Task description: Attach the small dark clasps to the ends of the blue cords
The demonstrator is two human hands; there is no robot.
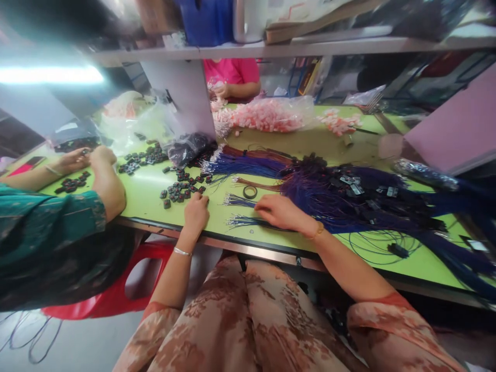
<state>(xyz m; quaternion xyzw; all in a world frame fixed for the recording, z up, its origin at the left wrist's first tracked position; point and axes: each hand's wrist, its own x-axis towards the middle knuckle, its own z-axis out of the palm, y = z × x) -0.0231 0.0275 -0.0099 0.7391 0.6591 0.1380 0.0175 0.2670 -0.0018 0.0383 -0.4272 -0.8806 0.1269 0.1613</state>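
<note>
My left hand [196, 213] is closed at the table's near edge, with a small dark piece showing at its fingertips that looks like one of the black plastic connectors [179, 192] lying just beyond. To the right, my right hand [282, 211] pinches at a bundle of thin blue wires [238, 200], whose metal-tipped ends fan out to the left. A second blue bundle [242, 222] lies nearer to me, partly under that hand. Beyond the fingers are a roll of black tape [250, 192] and a brown wire bundle [256, 182].
A large heap of dark blue wires with black connectors [349, 191] covers the table's right side. At left, a co-worker's hands [87, 159] work beside more black pieces [145, 155]. Pale pink parts [267, 116] lie across the table before another person. A shelf [271, 49] spans overhead.
</note>
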